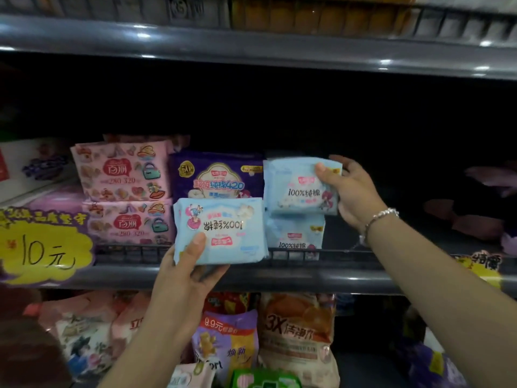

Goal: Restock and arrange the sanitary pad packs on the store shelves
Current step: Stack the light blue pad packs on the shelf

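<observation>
Head view looks at a dark store shelf [279,271] with a low wire rail along its front. Left hand [181,275] grips a light blue pad pack [221,231] by its lower left corner, thumb on its face, print upside down, held in front of the rail. Right hand [349,189], a bracelet [377,218] on the wrist, pinches the right edge of a second light blue pack [296,189], which sits atop a third blue pack [293,236] standing on the shelf. Behind the left-hand pack stands a purple pack [215,175]; just left of it two pink packs [126,191] are stacked. A yellow price sign [44,247] hangs at far left
</observation>
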A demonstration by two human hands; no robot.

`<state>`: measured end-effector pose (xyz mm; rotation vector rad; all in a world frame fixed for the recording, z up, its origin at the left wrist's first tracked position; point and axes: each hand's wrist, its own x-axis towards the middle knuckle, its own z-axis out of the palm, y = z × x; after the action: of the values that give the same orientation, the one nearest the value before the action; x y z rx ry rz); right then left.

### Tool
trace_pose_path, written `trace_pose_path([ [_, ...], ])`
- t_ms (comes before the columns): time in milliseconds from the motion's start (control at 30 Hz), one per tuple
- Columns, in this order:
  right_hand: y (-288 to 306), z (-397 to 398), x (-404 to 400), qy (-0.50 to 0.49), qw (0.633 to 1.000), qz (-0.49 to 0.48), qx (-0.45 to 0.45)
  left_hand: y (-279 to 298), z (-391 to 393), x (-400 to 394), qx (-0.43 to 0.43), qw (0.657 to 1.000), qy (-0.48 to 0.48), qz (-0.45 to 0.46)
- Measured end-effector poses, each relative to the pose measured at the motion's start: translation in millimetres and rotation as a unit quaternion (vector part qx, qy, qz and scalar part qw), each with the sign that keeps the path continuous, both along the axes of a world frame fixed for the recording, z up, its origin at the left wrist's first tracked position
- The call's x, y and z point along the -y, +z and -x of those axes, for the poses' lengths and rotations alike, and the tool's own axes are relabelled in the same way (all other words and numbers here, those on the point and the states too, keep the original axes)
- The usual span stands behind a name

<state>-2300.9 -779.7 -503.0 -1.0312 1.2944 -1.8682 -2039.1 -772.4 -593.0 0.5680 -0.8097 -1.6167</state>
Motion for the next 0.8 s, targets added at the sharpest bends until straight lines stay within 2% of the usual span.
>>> trace_pose_path([
  [167,-10,1,24,-0.015,0.998,-0.009,-0.057,-1,0,4,-0.002,1.000,0.004,-0.005],
  [367,-35,10,18,-0.026,0.984,-0.030,-0.175,-4,-2,1,0.020,1.000,0.012,-0.010],
  [500,-33,5,14,-0.048,0.964,-0.047,-0.257,-6,-4,-1,0.020,0.999,0.022,-0.039],
  [800,-37,-21,-23,-0.108,0.928,-0.019,-0.357,-1,1,-9,0.047,0.997,0.014,-0.054],
])
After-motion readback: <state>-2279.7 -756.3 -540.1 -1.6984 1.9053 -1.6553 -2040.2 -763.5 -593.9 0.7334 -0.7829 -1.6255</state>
